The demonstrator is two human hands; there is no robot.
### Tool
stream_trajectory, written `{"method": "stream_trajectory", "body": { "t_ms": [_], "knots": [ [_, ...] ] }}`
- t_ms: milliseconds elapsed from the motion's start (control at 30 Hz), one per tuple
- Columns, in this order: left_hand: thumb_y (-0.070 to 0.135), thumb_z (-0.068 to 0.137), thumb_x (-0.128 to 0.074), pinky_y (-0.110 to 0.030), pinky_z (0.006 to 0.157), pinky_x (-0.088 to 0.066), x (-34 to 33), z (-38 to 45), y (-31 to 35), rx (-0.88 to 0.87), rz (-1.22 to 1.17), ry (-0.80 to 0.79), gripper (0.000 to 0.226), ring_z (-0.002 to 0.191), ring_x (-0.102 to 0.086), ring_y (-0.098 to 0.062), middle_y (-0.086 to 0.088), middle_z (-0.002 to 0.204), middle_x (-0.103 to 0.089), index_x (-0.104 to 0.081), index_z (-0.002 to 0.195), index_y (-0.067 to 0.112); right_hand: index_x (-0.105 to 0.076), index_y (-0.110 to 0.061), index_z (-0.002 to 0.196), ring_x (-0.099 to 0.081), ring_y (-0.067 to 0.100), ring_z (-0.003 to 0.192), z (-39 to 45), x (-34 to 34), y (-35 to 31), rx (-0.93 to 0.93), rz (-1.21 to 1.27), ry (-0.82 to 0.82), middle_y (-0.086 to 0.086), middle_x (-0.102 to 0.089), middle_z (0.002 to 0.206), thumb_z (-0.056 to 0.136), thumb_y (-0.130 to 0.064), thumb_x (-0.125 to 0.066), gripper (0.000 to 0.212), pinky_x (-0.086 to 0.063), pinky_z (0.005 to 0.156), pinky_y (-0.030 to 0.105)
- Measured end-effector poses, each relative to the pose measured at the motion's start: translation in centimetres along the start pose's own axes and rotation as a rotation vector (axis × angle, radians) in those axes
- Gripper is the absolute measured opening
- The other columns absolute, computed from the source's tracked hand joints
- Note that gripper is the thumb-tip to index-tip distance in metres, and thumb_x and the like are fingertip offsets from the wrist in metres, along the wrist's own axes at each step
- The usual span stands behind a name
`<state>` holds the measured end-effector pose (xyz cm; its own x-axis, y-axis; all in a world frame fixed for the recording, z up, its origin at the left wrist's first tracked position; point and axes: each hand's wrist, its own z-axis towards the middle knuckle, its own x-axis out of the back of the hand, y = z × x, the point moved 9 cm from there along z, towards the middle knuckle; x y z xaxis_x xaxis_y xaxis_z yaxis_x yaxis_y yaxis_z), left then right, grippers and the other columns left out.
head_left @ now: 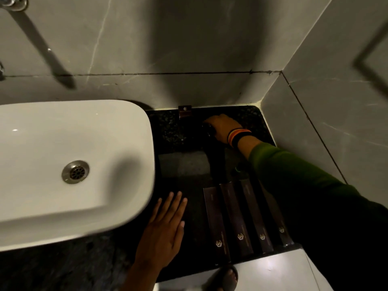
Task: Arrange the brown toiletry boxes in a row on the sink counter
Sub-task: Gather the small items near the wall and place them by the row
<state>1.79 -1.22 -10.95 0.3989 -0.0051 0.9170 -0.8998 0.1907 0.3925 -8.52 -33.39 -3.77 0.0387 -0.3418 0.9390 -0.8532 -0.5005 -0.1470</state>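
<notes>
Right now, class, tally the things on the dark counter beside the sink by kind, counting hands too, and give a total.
Long brown toiletry boxes lying in a row at the front edge: 4
Small brown box standing at the back wall: 1
Hands: 2, the left hand and the right hand
Total: 7

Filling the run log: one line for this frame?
left hand: flat on black granite counter, open | right hand: gripping dark object at back, unclear | long brown toiletry boxes: rowed at front edge
</notes>
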Motion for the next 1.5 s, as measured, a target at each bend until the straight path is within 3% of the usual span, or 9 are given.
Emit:
{"method": "stream_trajectory", "body": {
  "t_ms": [133, 300, 567, 700, 900, 1100, 1333, 1500],
  "knots": [
    [0.031, 0.108, -0.038, -0.049, 0.131, -0.014, -0.1, -0.1, -0.1, 0.014, -0.023, -0.013, 0.061, 0.165, -0.014, -0.021, -0.001, 0.177, -0.023, -0.032, 0.167, 0.018, -0.058, -0.024, 0.132, -0.053, 0.032, 0.122, -2.5, 1.0, -0.2, -0.013, -0.016, 0.014, 0.007, -0.063, 0.129, 0.072, -0.031, -0.077, 0.063, -0.048, 0.1, 0.044],
    [0.034, 0.108, -0.036, -0.05, 0.13, -0.013, -0.8, 0.1, -0.5, 0.033, -0.008, -0.07, 0.061, 0.165, -0.013, -0.022, -0.001, 0.177, -0.023, -0.03, 0.167, 0.02, -0.059, -0.034, 0.125, -0.055, 0.022, 0.115, -8.0, -1.1, -1.2, 0.068, -0.103, -0.017, -0.005, -0.066, 0.119, 0.067, -0.047, -0.075, 0.062, -0.043, 0.097, 0.041],
    [0.038, 0.109, -0.032, -0.047, 0.13, -0.008, -1.2, 0.2, -0.8, 0.05, 0.005, -0.1, 0.06, 0.165, -0.011, -0.022, 0.001, 0.177, -0.022, -0.027, 0.167, 0.023, -0.054, -0.031, 0.13, -0.052, 0.021, 0.117, -10.0, -3.3, -1.1, 0.061, -0.134, -0.07, -0.006, -0.064, 0.127, 0.069, -0.049, -0.075, 0.068, -0.035, 0.098, 0.038],
    [0.036, 0.108, -0.035, -0.048, 0.129, -0.012, -0.9, 0.1, -0.6, 0.05, 0.01, -0.087, 0.061, 0.165, -0.017, -0.023, 0.0, 0.176, -0.025, -0.031, 0.166, 0.021, -0.052, -0.031, 0.134, -0.052, 0.022, 0.122, -9.1, -2.5, -0.8, 0.059, -0.06, -0.092, -0.005, -0.061, 0.133, 0.068, -0.055, -0.072, 0.073, -0.039, 0.104, 0.042],
    [0.032, 0.107, -0.042, -0.05, 0.129, -0.016, -0.4, 0.0, -0.3, 0.023, 0.004, -0.061, 0.063, 0.165, -0.016, -0.022, -0.001, 0.178, -0.022, -0.03, 0.167, 0.018, -0.054, -0.016, 0.137, -0.05, 0.03, 0.129, -1.9, 1.9, -1.0, 0.038, 0.103, 0.065, 0.011, -0.057, 0.139, 0.085, -0.03, -0.068, 0.055, -0.039, 0.11, 0.038],
    [0.033, 0.107, -0.043, -0.051, 0.129, -0.018, -0.5, 0.0, -0.3, 0.025, 0.032, -0.08, 0.065, 0.166, -0.012, -0.022, 0.0, 0.179, -0.018, -0.027, 0.168, 0.019, -0.043, -0.011, 0.146, -0.043, 0.035, 0.138, 6.5, 2.9, -4.7, 0.094, 0.078, 0.074, 0.017, -0.045, 0.15, 0.086, -0.014, -0.064, 0.064, -0.033, 0.117, 0.039],
    [0.033, 0.109, -0.039, -0.05, 0.129, -0.016, -0.4, 0.0, -0.3, 0.038, 0.025, -0.091, 0.063, 0.166, -0.006, -0.02, 0.001, 0.18, -0.015, -0.024, 0.169, 0.02, -0.048, -0.01, 0.141, -0.045, 0.042, 0.132, 9.1, 0.7, -6.0, 0.019, -0.059, 0.014, 0.022, -0.044, 0.146, 0.08, -0.03, -0.071, 0.068, -0.039, 0.113, 0.044],
    [0.034, 0.109, -0.04, -0.05, 0.129, -0.017, -0.4, 0.0, -0.3, 0.042, 0.03, -0.09, 0.063, 0.166, -0.009, -0.021, 0.001, 0.179, -0.016, -0.025, 0.169, 0.019, -0.035, -0.01, 0.148, -0.04, 0.044, 0.135, 8.2, 0.8, -5.6, 0.027, -0.017, 0.046, 0.024, -0.04, 0.148, 0.076, -0.029, -0.074, 0.084, -0.037, 0.114, 0.046]
  ]
}}
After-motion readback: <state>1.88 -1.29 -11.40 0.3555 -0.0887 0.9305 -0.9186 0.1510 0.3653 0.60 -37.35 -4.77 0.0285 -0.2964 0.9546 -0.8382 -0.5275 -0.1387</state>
